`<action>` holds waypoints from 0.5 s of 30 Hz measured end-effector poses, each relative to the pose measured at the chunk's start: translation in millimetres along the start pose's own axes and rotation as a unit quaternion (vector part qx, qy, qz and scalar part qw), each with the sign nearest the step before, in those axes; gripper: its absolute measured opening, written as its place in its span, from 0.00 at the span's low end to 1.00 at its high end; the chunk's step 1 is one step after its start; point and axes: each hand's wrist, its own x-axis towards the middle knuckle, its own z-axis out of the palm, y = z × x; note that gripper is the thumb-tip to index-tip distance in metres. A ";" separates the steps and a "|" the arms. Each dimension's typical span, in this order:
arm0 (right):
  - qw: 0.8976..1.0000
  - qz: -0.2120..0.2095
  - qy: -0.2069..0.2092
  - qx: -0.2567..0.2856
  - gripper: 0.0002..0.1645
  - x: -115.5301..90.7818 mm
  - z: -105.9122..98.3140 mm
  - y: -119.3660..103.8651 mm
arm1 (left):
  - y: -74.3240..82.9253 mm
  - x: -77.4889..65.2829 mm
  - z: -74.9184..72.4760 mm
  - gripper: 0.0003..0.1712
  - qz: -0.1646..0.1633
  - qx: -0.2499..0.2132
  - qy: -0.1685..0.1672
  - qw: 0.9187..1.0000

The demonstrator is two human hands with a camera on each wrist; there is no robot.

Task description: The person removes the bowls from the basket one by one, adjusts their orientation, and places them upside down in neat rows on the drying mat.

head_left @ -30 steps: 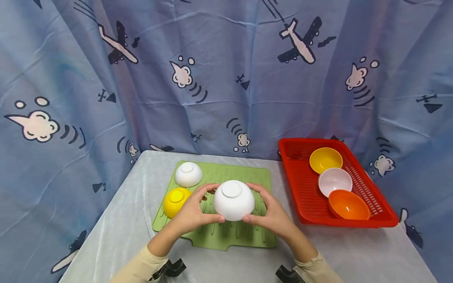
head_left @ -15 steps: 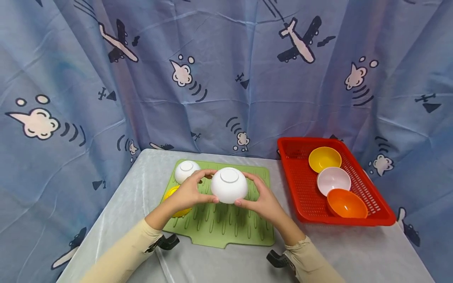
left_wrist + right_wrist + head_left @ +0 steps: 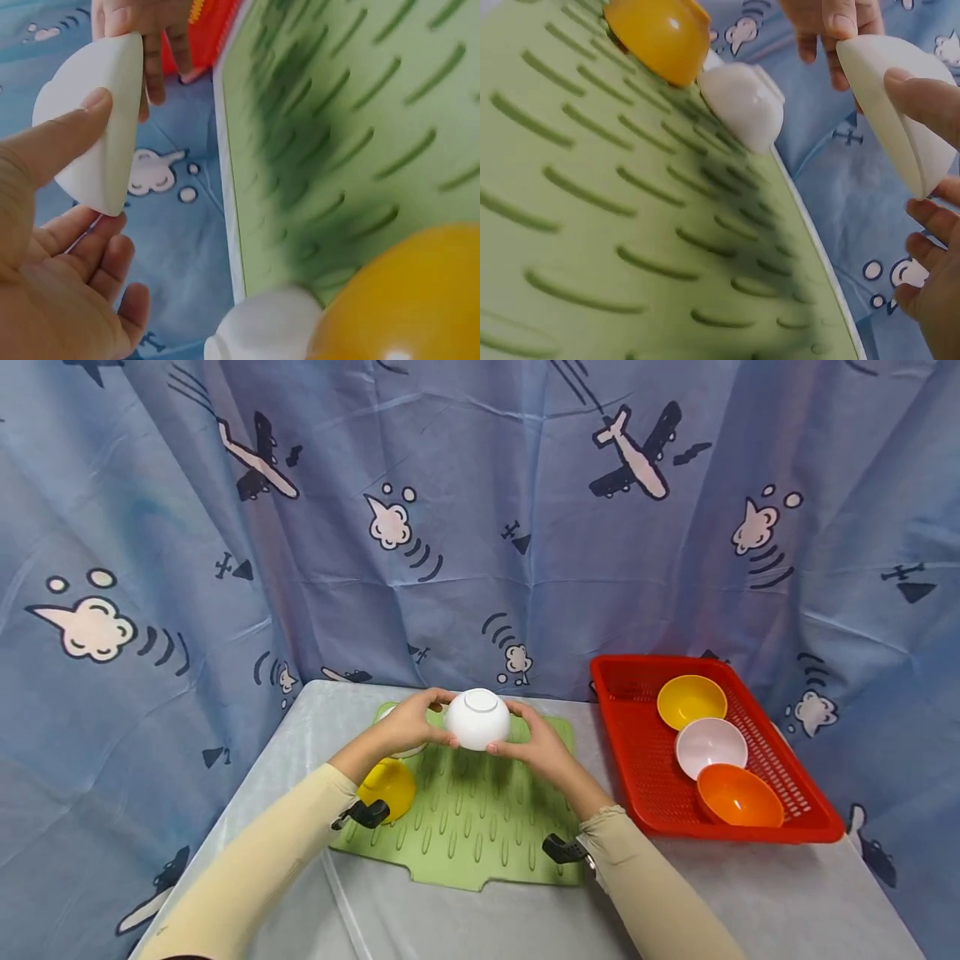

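Both hands hold a white bowl (image 3: 478, 720) upside down, its foot ring facing up, over the back part of a green ridged mat (image 3: 480, 827). My left hand (image 3: 408, 725) pinches its left side between thumb and fingers, and my right hand (image 3: 542, 747) does the same on the right. In the wrist views the bowl hangs clear above the mat, casting a shadow. Behind the left hand, a second white bowl (image 3: 744, 109) sits upside down on the mat, mostly hidden in the head view. Nearer stands an upturned yellow bowl (image 3: 395, 789), partly covered by the left wrist's camera.
A red basket (image 3: 630, 752) stands on the right of the white-covered table (image 3: 450, 922). Inside it a yellow bowl (image 3: 690, 702), a pale pink bowl (image 3: 711, 749) and an orange bowl (image 3: 738, 797) lie with openings up. A blue patterned curtain (image 3: 450, 635) hangs behind the table.
Both hands have carried the white bowl away from the person, toward the back of the mat. The left hand now covers much of the white bowl on the mat.
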 end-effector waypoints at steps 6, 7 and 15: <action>0.999 -0.012 -0.007 -0.049 0.54 20.3 2.1 13.5 | -8.5 18.9 -0.8 0.47 -0.006 0.085 0.001 0.996; 0.999 -0.011 -0.008 -0.053 0.55 23.1 2.3 14.9 | -11.0 22.2 -0.6 0.47 -0.006 0.092 -0.001 0.996; 0.999 0.009 -0.025 -0.037 0.53 36.8 4.8 27.6 | -28.1 37.6 0.0 0.45 -0.014 0.080 -0.027 0.996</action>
